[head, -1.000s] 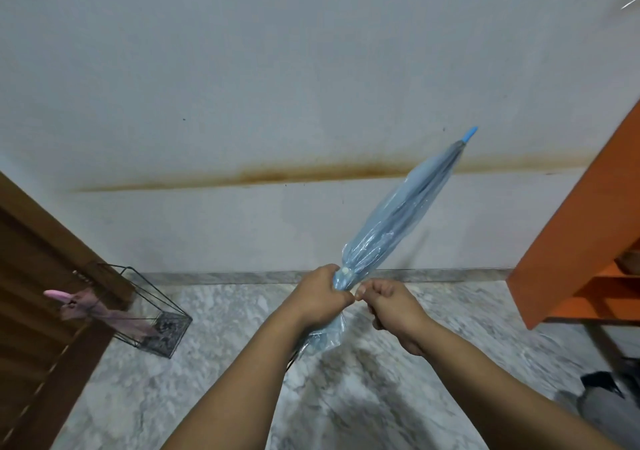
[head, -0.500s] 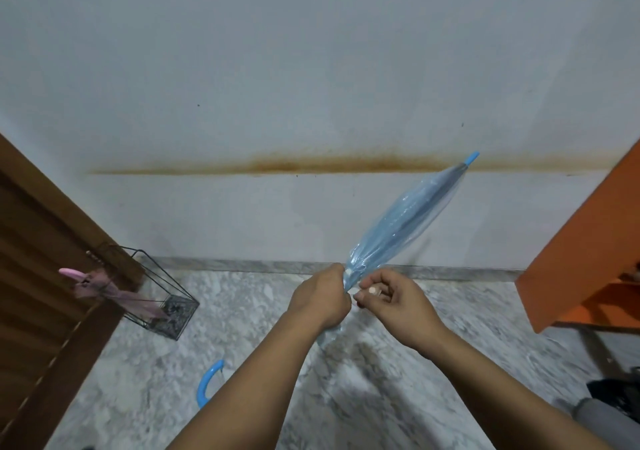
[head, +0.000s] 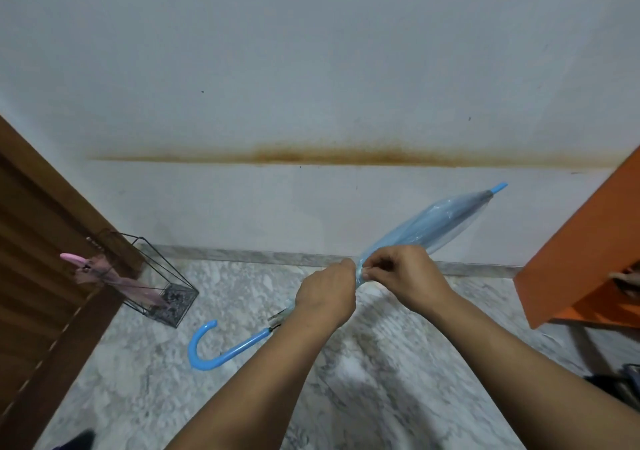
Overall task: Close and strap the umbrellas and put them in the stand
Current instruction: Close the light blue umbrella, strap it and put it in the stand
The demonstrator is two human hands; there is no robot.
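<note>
A closed light blue see-through umbrella [head: 429, 227] is held slanted in front of me, tip up to the right, curved blue handle [head: 207, 349] down to the left. My left hand [head: 325, 293] grips the folded canopy around its middle. My right hand [head: 398, 269] pinches the small white strap at the canopy just beside the left hand. A black wire umbrella stand [head: 162, 276] sits on the floor at the left, tilted in this view, with a closed pink umbrella [head: 114, 279] in it.
A brown louvred wooden door [head: 38, 259] fills the left edge next to the stand. An orange shelf unit [head: 588, 248] juts in at the right. The floor is grey marble [head: 381, 363], the wall white with a brown stain line. Dark items lie at the lower right.
The umbrella has tilted lower, with its tip dropping and its blue handle coming into view below left. My right hand has moved from beside the canopy onto the strap.
</note>
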